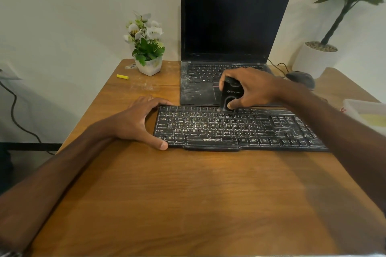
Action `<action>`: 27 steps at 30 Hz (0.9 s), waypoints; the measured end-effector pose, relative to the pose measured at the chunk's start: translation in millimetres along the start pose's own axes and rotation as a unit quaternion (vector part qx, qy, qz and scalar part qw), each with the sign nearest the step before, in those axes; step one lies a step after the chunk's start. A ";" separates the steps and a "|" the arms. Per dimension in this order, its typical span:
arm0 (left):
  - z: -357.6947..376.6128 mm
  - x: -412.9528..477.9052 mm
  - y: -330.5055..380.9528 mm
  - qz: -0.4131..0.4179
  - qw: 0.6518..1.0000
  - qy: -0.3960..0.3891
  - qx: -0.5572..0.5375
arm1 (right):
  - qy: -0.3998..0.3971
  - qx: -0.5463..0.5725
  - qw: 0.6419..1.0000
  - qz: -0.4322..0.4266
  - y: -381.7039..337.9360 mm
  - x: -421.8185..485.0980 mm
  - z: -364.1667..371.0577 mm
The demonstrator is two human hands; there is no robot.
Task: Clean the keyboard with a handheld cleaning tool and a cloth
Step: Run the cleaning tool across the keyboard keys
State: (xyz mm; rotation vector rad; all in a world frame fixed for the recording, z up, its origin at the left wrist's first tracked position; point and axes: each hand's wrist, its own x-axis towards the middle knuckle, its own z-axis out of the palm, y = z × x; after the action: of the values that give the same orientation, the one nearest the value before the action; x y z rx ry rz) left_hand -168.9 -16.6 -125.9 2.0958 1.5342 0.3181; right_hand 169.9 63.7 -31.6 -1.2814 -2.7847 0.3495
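Keyboard [240,129] is lying flat on the wooden surface [188,194], white dust streaking its keys.

Left hand [140,120] is bracing the keyboard's left end: thumb at the front corner, fingers curled round the back corner, clasping the edge.

Right hand [248,89] is clenched around a small black cleaning tool [229,95], held upright with its tip touching the keyboard's top row near the middle.

Judgement: the keyboard looks light, stiff and apt to slide, so pinning one end makes sense. The keys are loose parts, so light pressure. The tool looks small and rigid, suited to a one-hand grip round the body.

Right of the keyboard, a pale tray [367,115] is holding something yellow, possibly the cloth; cannot tell.

Behind the keyboard, a dusty open laptop [225,48] is standing.
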 end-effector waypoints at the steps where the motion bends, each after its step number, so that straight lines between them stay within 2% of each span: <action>1: 0.5 0.2 -0.9 0.001 1.000 0.003 -0.002 | 0.000 0.000 1.000 0.002 0.9 -1.6 -1.0; 6: 1.3 1.3 -2.1 0.005 1.000 0.001 -0.006 | -0.031 -0.045 0.998 0.017 12.4 -5.8 -10.8; 8: 1.0 0.7 -1.2 0.005 1.000 0.001 -0.009 | -0.052 -0.118 0.991 0.029 12.6 -5.7 -18.9; 10: 1.4 0.3 -1.2 0.010 1.000 0.004 -0.009 | -0.025 -0.181 0.982 0.035 8.9 -4.5 -26.5; 15: 1.2 0.0 -1.1 0.012 1.000 0.005 -0.005 | 0.024 -0.041 0.999 0.002 -4.2 -2.2 -11.8; 22: 0.4 0.2 1.6 0.002 1.000 0.004 -0.004 | 0.017 -0.026 0.999 0.027 14.0 -9.8 -4.1; 27: 0.5 -0.2 1.8 0.004 1.000 0.007 -0.005 | 0.004 -0.076 0.997 0.034 18.7 -13.7 -10.6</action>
State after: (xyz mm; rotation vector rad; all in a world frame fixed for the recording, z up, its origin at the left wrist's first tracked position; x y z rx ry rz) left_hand -167.3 -17.3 -125.4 2.0972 1.5294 0.3424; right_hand 194.3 67.0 -24.9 -1.4080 -2.8127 0.1369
